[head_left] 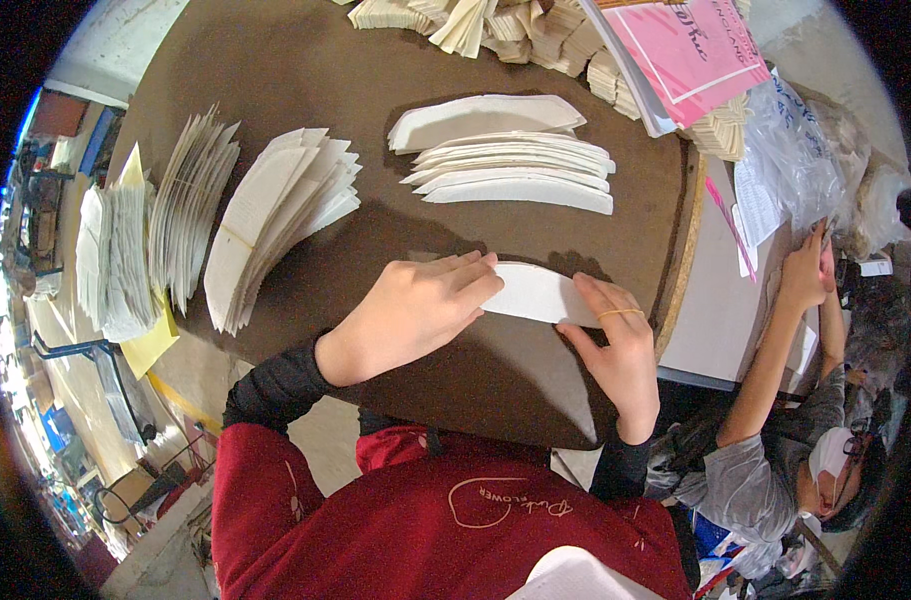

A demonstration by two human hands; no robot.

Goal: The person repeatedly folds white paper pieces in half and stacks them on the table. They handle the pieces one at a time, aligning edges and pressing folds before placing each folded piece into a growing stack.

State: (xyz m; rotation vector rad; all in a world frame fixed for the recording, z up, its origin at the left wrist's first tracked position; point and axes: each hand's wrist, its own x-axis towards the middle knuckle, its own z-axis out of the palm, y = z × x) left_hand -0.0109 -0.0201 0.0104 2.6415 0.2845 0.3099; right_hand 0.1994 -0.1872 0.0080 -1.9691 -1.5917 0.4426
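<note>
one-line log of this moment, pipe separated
left hand: holding curved white strip by left end | right hand: holding its right end | ahead: stacked white strips on brown table | at left: banded white bundle

The strip point(530, 292) is white, the tabletop point(265, 70) brown.

Left hand point(407, 314) palm-down, fingers point(462, 282) together, right hand point(620, 350) opposite, thumb point(579, 344) nearest the torso point(445, 525).
</note>
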